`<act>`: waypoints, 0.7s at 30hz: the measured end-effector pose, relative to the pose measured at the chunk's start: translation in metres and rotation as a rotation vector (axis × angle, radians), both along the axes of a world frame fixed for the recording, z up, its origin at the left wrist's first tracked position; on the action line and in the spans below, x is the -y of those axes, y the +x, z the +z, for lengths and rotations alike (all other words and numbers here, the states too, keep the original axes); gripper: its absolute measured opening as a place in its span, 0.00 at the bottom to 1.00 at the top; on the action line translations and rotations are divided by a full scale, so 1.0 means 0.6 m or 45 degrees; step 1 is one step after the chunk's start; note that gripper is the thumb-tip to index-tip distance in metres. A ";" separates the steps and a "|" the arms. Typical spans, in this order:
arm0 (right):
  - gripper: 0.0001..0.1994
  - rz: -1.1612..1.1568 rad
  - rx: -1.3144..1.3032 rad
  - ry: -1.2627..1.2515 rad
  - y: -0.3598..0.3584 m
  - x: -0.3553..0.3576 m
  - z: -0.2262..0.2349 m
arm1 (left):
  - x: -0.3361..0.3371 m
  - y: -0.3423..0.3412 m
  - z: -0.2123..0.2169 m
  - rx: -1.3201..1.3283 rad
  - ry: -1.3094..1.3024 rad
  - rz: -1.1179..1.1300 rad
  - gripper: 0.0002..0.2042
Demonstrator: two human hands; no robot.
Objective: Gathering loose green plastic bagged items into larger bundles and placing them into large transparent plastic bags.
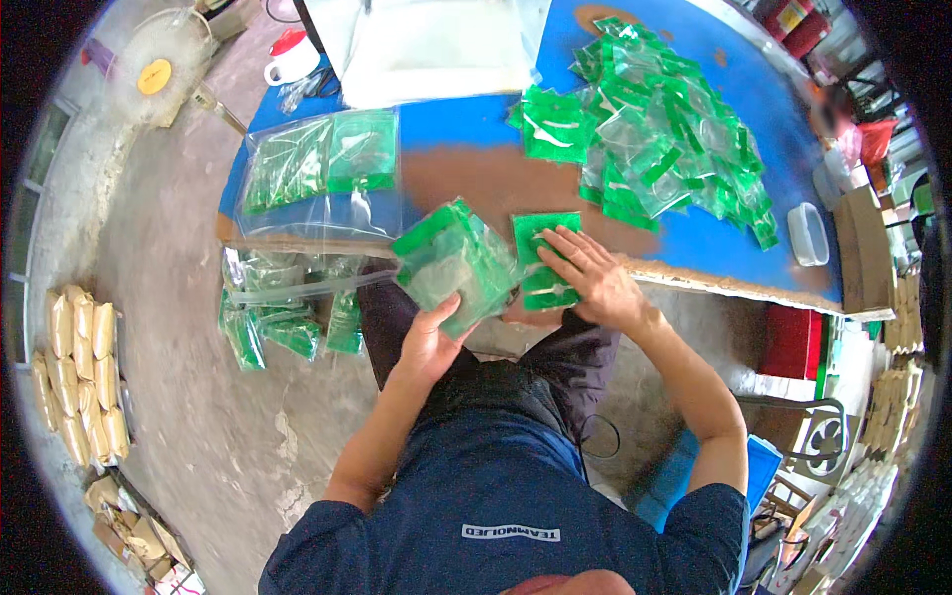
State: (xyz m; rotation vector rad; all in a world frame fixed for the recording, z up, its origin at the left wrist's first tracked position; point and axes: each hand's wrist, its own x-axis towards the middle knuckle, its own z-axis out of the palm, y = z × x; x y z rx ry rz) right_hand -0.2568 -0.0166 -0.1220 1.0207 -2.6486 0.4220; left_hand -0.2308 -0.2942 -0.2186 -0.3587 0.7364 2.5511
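Observation:
My left hand (434,342) grips a stack of green and clear plastic packets (451,260) in front of the table's near edge, thumb on top. To its right my right hand (603,283) lies on a single green packet (535,294) at that edge, its fingers stretched out across the packet. What is inside the packets is too small to make out. A big heap of similar packets (674,139) covers the right side of the table, with a smaller pile (557,124) at its left. On the left of the table lies a large clear bag (362,213) with green packets in it.
The table (466,183) is blue with worn brown patches. More packets (288,332) hang in clear plastic below its left edge. A white box (441,59) stands at the back, a white mug (291,61) beside it. A clear plastic tub (807,236) is far right.

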 end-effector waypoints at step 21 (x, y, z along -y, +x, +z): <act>0.22 0.122 0.176 -0.231 -0.067 0.071 -0.042 | 0.068 0.033 -0.011 -0.178 0.029 -0.129 0.33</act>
